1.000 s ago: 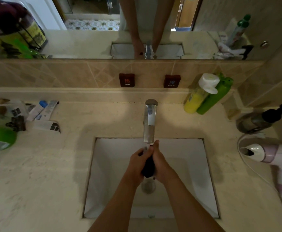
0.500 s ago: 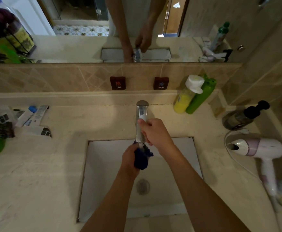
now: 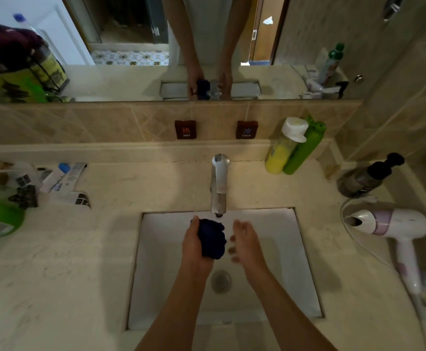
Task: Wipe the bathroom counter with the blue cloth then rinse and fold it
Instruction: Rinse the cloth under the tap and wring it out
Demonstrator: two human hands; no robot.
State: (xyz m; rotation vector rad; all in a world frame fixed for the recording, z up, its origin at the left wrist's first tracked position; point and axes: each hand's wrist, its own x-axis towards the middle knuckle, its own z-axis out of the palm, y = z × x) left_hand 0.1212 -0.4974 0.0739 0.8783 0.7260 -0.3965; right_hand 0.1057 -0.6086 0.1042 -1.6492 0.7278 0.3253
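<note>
The right hand (image 3: 244, 240) has come off the faucet (image 3: 219, 183) and hangs spread beside the left hand (image 3: 194, 243), which grips the balled blue cloth (image 3: 213, 239) over the sink (image 3: 292, 249) at the worktop's (image 3: 67, 262) middle.

The cloth (image 3: 212, 239) was dark blue over the white sink (image 3: 292, 252). Right of the chrome faucet (image 3: 219, 183) stood a yellow bottle (image 3: 280, 153) and a green bottle (image 3: 305, 148), on the beige counter (image 3: 55, 262).
</note>
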